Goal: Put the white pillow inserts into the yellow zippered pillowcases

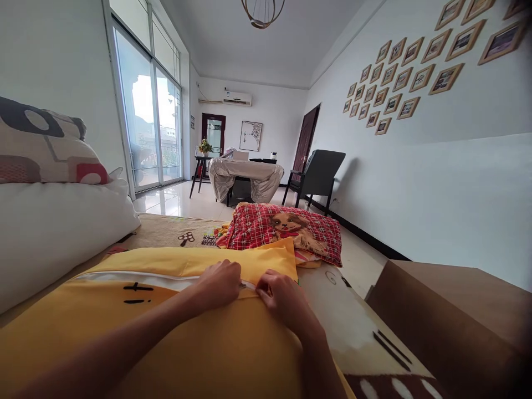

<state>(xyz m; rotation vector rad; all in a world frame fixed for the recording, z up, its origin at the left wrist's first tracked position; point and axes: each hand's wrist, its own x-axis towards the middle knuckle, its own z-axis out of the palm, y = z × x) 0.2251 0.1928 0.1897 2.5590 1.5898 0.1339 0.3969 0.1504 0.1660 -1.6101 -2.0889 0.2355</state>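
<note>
A large yellow pillow lies in front of me with a white zip line running across its top. My left hand is closed in a fist-like pinch at the right end of the zip. My right hand is closed too, pinching the yellow cover's edge just beside it. The two hands nearly touch. What sits between the fingers is too small to make out. Beyond the yellow pillow lies a red checked pillow with a dog picture.
A white cushion and a patterned pillow rest at the left. A brown cardboard-like surface stands at the right. Further off are a covered table, a dark chair, glass doors and framed pictures on the wall.
</note>
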